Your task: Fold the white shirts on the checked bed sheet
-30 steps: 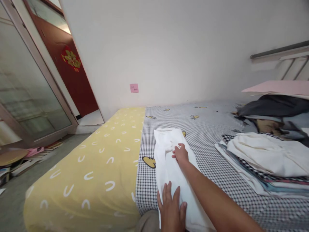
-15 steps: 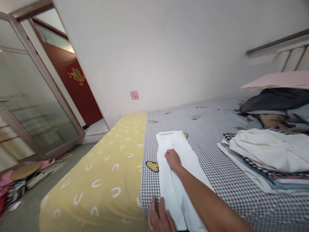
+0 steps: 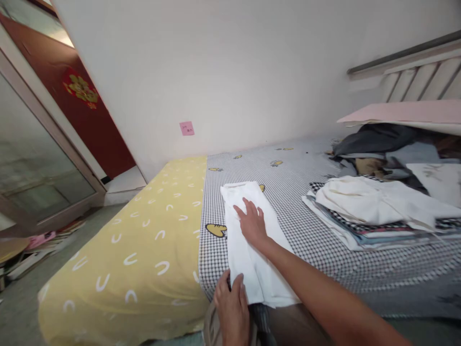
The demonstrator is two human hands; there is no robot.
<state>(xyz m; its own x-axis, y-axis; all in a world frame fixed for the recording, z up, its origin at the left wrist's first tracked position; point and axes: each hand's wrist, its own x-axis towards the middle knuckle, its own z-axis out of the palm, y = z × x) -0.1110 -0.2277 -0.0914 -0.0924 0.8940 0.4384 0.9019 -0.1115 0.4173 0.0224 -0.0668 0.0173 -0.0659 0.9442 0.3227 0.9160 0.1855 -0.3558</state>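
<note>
A folded white garment (image 3: 248, 262) lies lengthwise on the bed, its near end at the bed's front edge. The folds hide what kind of garment it is. My right hand (image 3: 252, 221) rests on its upper middle with the fingers spread. At the lower left edge of the garment is my left hand (image 3: 232, 305), fingers apart and their tips touching the cloth or just beside it.
A stack of folded clothes (image 3: 374, 202) with white cloth on top sits at the right. Behind it are a dark clothes heap (image 3: 374, 142) and a pink board-like sheet (image 3: 403, 113). A yellow patterned cover (image 3: 144, 240) lies at the left.
My right hand has gone from curled to spread on the white garment. My left hand shows more fully at the lower left edge. The view has tilted down and turned right.
</note>
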